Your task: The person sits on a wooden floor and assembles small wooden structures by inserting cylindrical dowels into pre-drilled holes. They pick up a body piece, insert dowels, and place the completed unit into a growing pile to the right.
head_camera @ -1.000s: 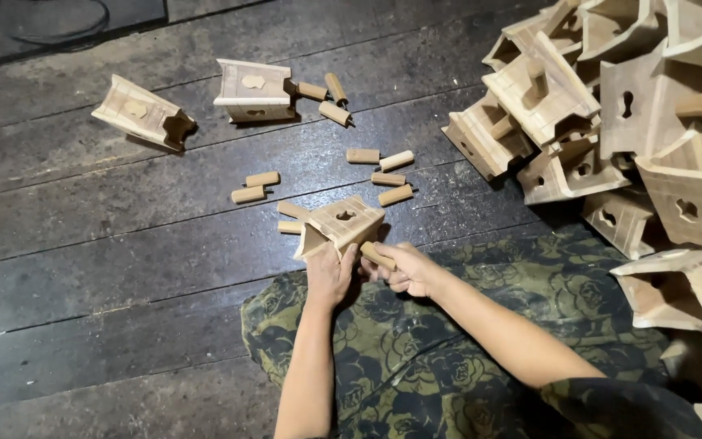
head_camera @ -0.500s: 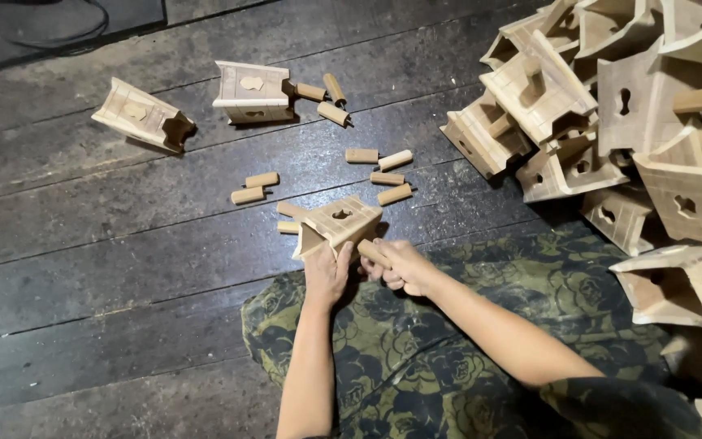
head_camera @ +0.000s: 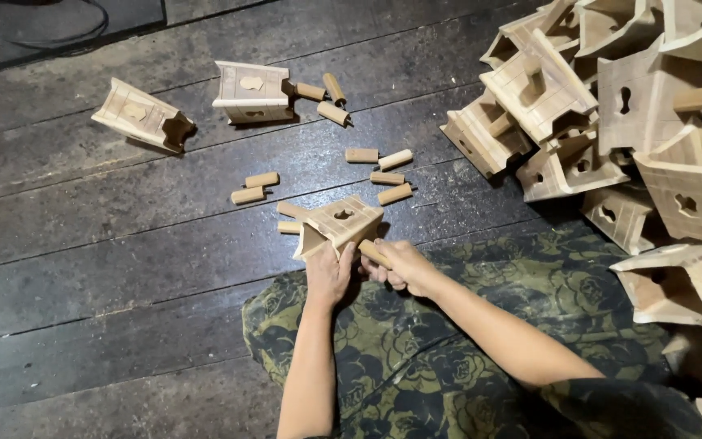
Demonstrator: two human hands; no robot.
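I have my left hand [head_camera: 328, 275] cupped against the near side of a small wooden box [head_camera: 339, 225] with a cut-out hole in its top face. The fingers press its lower edge and steady it on the dark plank floor [head_camera: 123, 268]. My right hand [head_camera: 400, 264] is wrapped closed around a short wooden dowel [head_camera: 373, 253], whose free end points up and left at the box's near right corner, touching it or just short of it; I cannot tell which.

My worry is the angle. The dowel meets the box at a slant, and the box itself sits tilted on the boards, so a push from my right hand could skid the box away from my left palm rather than seat anything. My left hand only braces one side, so nothing stops a slide toward the loose pegs [head_camera: 383, 177] lying just beyond the box. A slip could also pinch my left fingers, which sit right beside the dowel's tip.

From my grip, the box is directly ahead and touching the left fingers. More pegs [head_camera: 255, 188] lie further out to the left, two finished boxes [head_camera: 251, 92] well beyond them, and a heap of boxes [head_camera: 611, 122] stands off to the right of my right forearm, above the patterned green cloth [head_camera: 465, 341].
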